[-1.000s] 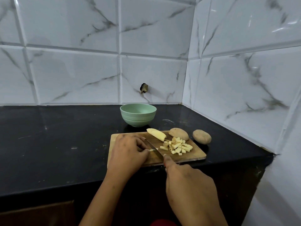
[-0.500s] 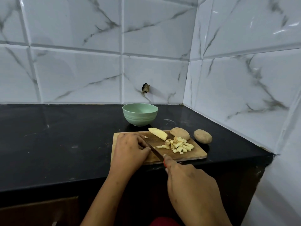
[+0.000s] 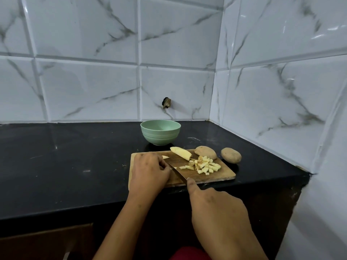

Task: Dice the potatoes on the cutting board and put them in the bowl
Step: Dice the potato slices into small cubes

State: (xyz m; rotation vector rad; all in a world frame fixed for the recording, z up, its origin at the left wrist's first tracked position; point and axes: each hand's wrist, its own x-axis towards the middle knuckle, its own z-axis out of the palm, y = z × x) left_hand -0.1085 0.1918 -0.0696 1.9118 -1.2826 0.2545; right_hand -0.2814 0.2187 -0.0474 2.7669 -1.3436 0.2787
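I am watching through the head camera. The cutting board (image 3: 216,176) is lying near the front edge of the black counter (image 3: 65,156), its long side running left to right. The right hand (image 3: 216,212) is gripping the knife (image 3: 177,172) by the handle, which is hidden in the fist, with the index finger stretched along the back of the blade. The blade's long axis is running diagonally across the board, its tip pointing away and to the left, right against the left hand (image 3: 148,171). That hand is curling its fingers down over a potato strip (image 3: 165,157); only a pale end is showing, so I cannot tell which way it is lying. The diced pieces (image 3: 205,166) are sitting in a loose pile on the right half of the board. Behind them a peeled wedge (image 3: 181,152) is lying slantwise, its narrow end pointing back and left towards the green bowl (image 3: 160,133), which is standing just behind the board. An unpeeled half potato (image 3: 205,152) is resting at the board's far right corner, and a whole potato (image 3: 231,155) is lying on the counter just beside it.
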